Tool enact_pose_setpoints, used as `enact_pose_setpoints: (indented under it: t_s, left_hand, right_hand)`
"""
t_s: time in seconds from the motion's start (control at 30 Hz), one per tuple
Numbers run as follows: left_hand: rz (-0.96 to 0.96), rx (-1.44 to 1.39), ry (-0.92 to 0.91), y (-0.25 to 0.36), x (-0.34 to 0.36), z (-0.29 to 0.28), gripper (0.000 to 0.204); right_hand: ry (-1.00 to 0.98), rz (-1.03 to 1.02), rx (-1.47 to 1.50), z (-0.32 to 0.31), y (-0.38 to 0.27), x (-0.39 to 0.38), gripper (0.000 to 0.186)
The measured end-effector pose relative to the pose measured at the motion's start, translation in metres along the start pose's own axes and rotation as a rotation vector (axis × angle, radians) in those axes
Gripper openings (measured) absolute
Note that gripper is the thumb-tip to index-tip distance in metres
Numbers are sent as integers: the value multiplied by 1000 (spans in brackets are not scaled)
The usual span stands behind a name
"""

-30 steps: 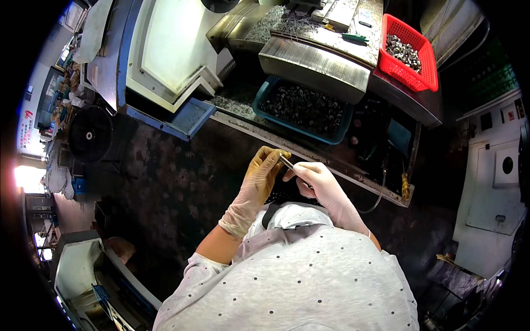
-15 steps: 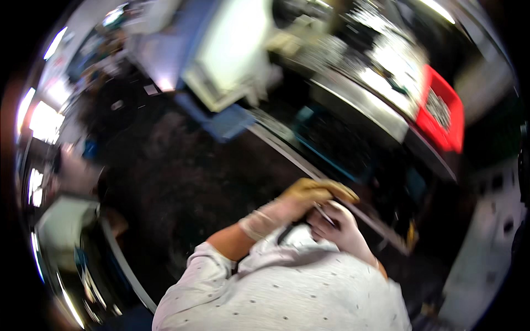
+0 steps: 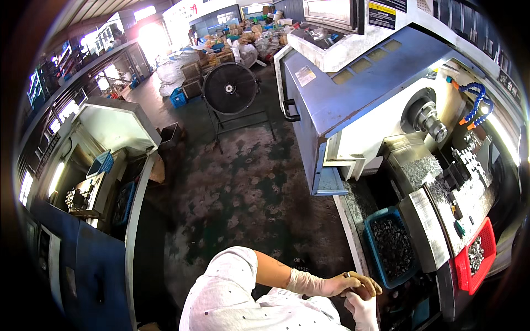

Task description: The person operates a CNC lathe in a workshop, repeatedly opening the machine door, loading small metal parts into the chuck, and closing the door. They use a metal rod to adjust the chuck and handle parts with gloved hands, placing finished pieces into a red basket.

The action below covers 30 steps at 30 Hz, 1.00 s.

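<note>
My left hand (image 3: pixel 343 284), in a thin pale glove with brown-stained fingers, reaches in from the left at the lower edge. Its thumb and fingers are closed, and a small metal piece (image 3: pixel 346 275) shows between them. Just below it is my right hand (image 3: pixel 361 309), in a white glove, with curled fingertips against the left hand. Whatever the right fingers grip is hidden. Both hands are in front of my body, left of a blue basket (image 3: pixel 391 282) filled with dark metal pieces.
A blue-and-white lathe (image 3: pixel 353 99) with an open front stands on the right, its chuck (image 3: pixel 430 121) exposed. A red basket (image 3: pixel 462 276) of small metal parts sits on its ledge. Another machine (image 3: pixel 91 265) stands left. A large floor fan (image 3: pixel 231 88) stands ahead, with heaped bags behind.
The view has turned and sharpened, bringing the fan and the lathe's front into sight. My hands stay together and appear lower and farther right. The thin metallic object seen by the right fingers no longer shows.
</note>
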<state>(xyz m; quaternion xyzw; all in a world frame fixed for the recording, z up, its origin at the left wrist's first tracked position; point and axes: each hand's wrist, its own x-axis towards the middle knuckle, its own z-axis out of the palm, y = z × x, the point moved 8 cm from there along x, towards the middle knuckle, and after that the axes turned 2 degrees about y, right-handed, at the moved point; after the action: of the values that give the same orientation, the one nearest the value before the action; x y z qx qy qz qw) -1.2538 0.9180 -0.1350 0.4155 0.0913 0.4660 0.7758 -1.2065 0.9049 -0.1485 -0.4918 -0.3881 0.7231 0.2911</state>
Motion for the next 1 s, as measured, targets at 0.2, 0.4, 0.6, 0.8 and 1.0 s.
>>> enact_pose_setpoints:
  t_s: [0.2,0.4,0.6,0.8,1.0]
  left_hand:
    - [83,200,-65,6,-4,-4,42]
    - [74,138,71,5,-13,-18,38]
    - [-141,52,336,-43,-23,-68,39]
    - [-194,-26,275,-43,-19,-51,38]
    - [-12,112,82,-27,5,-36,47]
  right_hand:
    - [-84,-65,-96,3,9,9,8]
    - [-74,-52,-89,15,5,19,16]
    - [-149,-875,-704,18,-2,37,15]
    - [-145,-6,-70,0,34,42,13]
    - [-93,159,237,-22,48,41,19]
